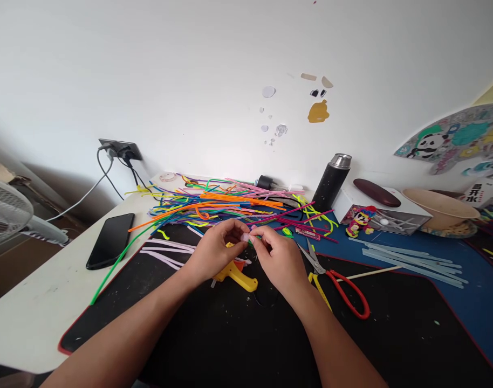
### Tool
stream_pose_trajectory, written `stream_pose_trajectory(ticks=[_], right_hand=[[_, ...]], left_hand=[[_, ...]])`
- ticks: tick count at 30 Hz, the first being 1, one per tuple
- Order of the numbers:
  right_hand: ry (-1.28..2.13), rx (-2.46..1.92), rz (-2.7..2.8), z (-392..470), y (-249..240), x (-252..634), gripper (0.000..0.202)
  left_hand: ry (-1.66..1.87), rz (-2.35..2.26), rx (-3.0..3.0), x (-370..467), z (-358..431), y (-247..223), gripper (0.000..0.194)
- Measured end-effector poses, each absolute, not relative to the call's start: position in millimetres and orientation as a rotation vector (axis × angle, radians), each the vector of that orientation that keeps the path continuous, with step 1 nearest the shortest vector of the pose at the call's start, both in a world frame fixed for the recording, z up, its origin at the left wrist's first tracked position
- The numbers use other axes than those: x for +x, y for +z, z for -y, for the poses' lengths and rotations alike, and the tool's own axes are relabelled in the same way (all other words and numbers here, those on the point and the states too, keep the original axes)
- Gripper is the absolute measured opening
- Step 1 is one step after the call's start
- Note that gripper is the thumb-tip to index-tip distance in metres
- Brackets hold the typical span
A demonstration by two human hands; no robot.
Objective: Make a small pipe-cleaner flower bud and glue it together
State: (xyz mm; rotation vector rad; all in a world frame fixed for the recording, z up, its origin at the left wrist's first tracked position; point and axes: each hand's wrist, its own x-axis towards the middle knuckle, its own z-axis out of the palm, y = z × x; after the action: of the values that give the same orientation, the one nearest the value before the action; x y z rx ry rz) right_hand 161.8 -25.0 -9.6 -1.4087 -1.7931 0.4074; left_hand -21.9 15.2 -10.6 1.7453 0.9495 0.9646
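At your twelve o'clock, a white wall [190, 70] rises behind the white table [32, 318]; a dark socket [135, 151] sits at eleven, a fan [7, 210] at ten, a panda poster [452, 137] toward two.

Wall [206, 145], softly lit, brightest left of the flask [331, 186]. Flask cap [341, 160], slight glare. Fan [7, 213], far left of flask, lens-stretched.

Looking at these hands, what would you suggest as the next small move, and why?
Perhaps a gentle pinch on the small pale piece: the left hand and right hand come together at it with their fingertips, while the yellow glue gun and red-handled scissors lie on the black mat, in neither hand.
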Motion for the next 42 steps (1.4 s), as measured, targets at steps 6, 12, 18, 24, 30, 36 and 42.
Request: stream_pose_trajectory(ticks=[6,12,18,24,30,36,42], right_hand=[[0.393,-1.419,1.803,24,-9,163,0.019],[0.464,-1.406,1.753,23,-9,163,0.02],[0.487,-1.395,1.728,23,-11,163,0.021],[0.484,-1.386,1.699,27,-5,161,0.022],[0.527,-1.378,1.846,34,-1,154,0.022],[0.545,-1.598,2.233,38,-4,142,0.027],[0.458,-1.705,2.387,42,-6,129,0.029]], left_hand=[[0.967,-0.962,1.762,-22,-14,-10,0.019],[0.987,-0.949,1.814,-21,-13,-8,0.018],[0.977,-0.944,1.827,-22,-12,-7,0.018],[1.063,-0.952,1.726,-27,-23,-12,0.019],[1.283,-1.013,1.522,-40,-44,-15,0.029],[1.378,-1.018,1.445,-49,-56,-15,0.03],[1.423,-0.999,1.389,-53,-62,-19,0.031]])
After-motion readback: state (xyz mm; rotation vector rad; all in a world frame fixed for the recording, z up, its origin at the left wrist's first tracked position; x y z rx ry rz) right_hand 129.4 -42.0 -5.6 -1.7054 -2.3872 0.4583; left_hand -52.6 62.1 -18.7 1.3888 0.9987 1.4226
